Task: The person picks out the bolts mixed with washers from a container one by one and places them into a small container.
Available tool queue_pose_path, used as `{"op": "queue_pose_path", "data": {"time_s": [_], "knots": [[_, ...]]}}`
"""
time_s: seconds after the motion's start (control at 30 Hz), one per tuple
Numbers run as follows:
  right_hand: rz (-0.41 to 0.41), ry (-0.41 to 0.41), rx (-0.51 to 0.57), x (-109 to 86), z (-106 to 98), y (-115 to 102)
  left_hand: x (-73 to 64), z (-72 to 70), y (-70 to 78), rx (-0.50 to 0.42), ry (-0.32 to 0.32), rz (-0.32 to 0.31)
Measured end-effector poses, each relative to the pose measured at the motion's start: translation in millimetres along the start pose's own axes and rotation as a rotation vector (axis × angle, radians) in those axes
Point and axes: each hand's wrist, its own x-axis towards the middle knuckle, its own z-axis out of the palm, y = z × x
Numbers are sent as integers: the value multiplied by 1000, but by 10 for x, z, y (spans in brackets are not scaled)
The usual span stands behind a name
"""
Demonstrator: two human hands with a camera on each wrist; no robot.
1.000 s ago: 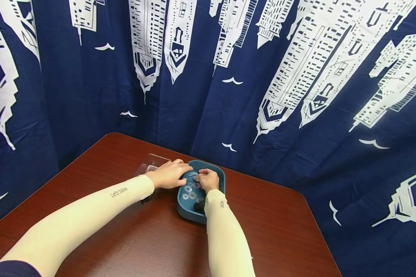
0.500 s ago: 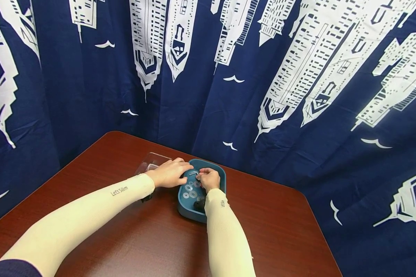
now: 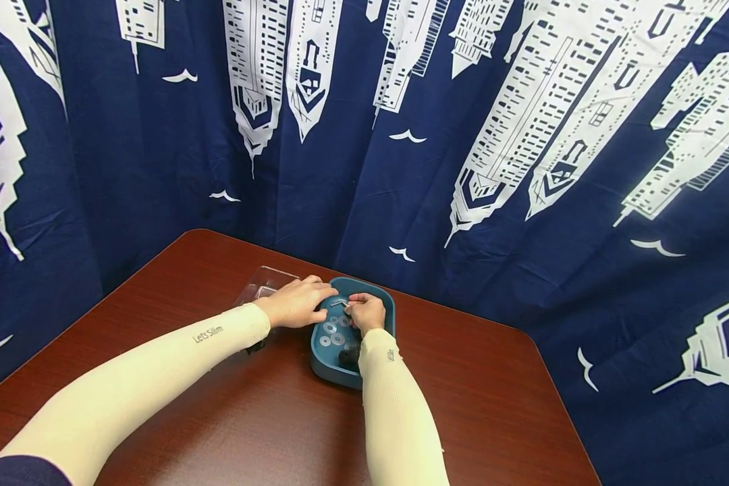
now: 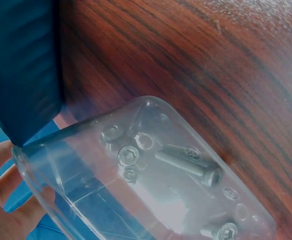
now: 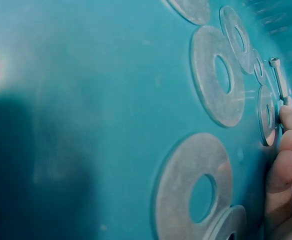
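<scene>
My right hand (image 3: 367, 314) reaches into a blue tray (image 3: 334, 375), thumb and fingers curled together at a small silver bolt (image 5: 280, 80). Its fingertips (image 5: 291, 116) seem to pinch the bolt's near end; they partly hide it. Several flat metal washers (image 5: 218, 75) lie on the tray floor beside these fingers. My left hand (image 3: 294, 304) lies over the tray's left rim, fingers spread and relaxed, holding nothing that shows. Next to it stands a clear plastic container (image 4: 151, 107) with loose hardware inside, including a long socket-head bolt (image 4: 191, 167).
Both things stand on a reddish-brown wooden table (image 3: 231, 418), near its far edge. A dark blue curtain (image 3: 340, 189) with white building prints hangs behind. A dark wrist-worn device (image 3: 349, 358) sits under the right wrist, over the tray.
The right fingertips have shifted slightly at the small bolt, and its silver shape shows at a somewhat different angle. The left hand stays in place over the rim.
</scene>
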Motion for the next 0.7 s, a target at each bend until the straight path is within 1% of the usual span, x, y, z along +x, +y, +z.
{"op": "queue_pose_path", "data": {"time_s": [0.23, 0.43, 0.7], "knots": [[-18, -7, 18, -15, -35, -24, 7, 4, 5, 8, 4, -2], [-6, -13, 17, -25, -56, -52, 12, -4, 0, 17, -1, -3], [-4, -18, 9, -38, -57, -39, 3, 19, -22, 18, -5, 5]]}}
